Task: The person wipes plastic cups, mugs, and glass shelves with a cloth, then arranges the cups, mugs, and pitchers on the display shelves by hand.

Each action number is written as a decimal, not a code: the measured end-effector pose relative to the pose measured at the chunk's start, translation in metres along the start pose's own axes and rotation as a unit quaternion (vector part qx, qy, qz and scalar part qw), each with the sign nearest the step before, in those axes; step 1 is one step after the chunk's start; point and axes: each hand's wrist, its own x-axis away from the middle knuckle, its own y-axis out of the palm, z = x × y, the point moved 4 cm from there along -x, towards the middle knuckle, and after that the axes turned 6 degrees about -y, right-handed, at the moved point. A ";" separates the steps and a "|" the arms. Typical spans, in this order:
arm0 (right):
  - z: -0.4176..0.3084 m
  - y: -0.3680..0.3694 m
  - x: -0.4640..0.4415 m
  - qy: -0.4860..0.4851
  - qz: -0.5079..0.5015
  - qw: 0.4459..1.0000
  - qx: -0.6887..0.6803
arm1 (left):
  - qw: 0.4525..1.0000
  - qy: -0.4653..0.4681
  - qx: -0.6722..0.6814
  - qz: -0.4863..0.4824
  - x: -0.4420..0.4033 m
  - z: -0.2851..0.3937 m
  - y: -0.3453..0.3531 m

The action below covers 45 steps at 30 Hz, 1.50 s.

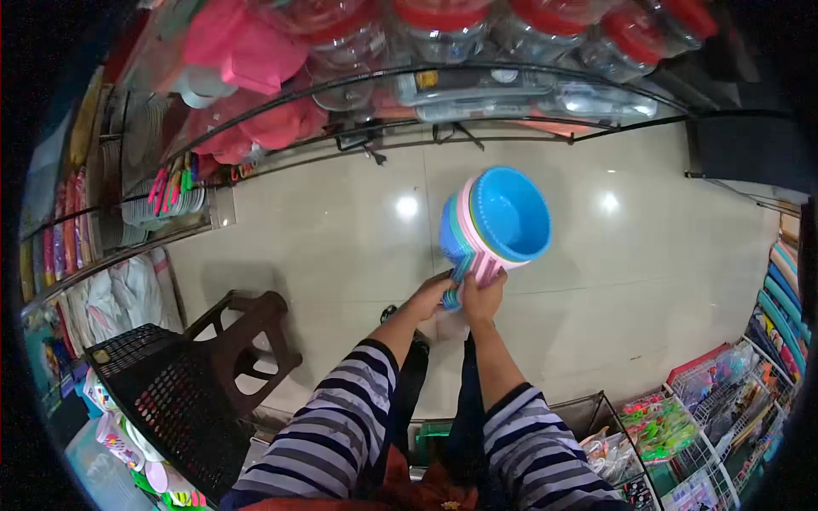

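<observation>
A nested stack of plastic water dippers (513,213) is held out in front of me above the floor. The front dipper is blue, with pink, green, teal and darker blue ones behind it. Their handles point down toward me. My left hand (429,295) is closed around the handles from the left side. On the right, my right hand (483,295) grips the pink handles close to the cups. The fingers partly hide the handle ends.
Wire shelving with red-lidded plastic jars (443,30) crosses the front. At left stand a dark brown plastic stool (273,336) and a black perforated basket (170,400). White wire racks (716,426) with small packaged goods are at lower right. Glossy floor tiles (332,230) lie between.
</observation>
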 end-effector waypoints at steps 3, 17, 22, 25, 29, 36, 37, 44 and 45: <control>0.005 0.036 0.005 0.000 0.041 0.998 0.045 | 0.995 -0.015 -0.014 0.094 -0.023 -0.012 -0.038; 0.033 0.153 0.071 -0.050 0.062 0.990 0.113 | 0.941 0.099 0.038 0.321 0.076 -0.061 -0.156; 0.181 0.174 0.075 0.048 -0.057 0.995 -0.059 | 0.926 0.046 0.176 0.331 0.126 -0.150 -0.202; 0.244 0.179 0.060 0.143 -0.224 0.962 -0.059 | 0.919 0.027 0.236 0.315 0.157 -0.198 -0.219; 0.110 0.106 0.062 0.315 -0.476 0.809 0.142 | 0.924 0.012 0.207 0.321 0.192 -0.230 -0.209; -0.014 0.038 0.052 -0.129 -0.377 0.839 0.372 | 0.943 0.050 0.169 0.283 0.238 -0.208 -0.164; -0.047 0.024 0.060 -0.103 -0.373 0.848 0.362 | 0.942 0.072 0.173 0.278 0.252 -0.195 -0.159; -0.164 -0.023 0.114 -0.229 -0.377 0.822 0.360 | 0.948 0.168 0.053 0.265 0.341 -0.142 -0.158; -0.172 -0.025 0.124 -0.248 -0.389 0.806 0.370 | 0.934 0.194 0.002 0.300 0.346 -0.139 -0.170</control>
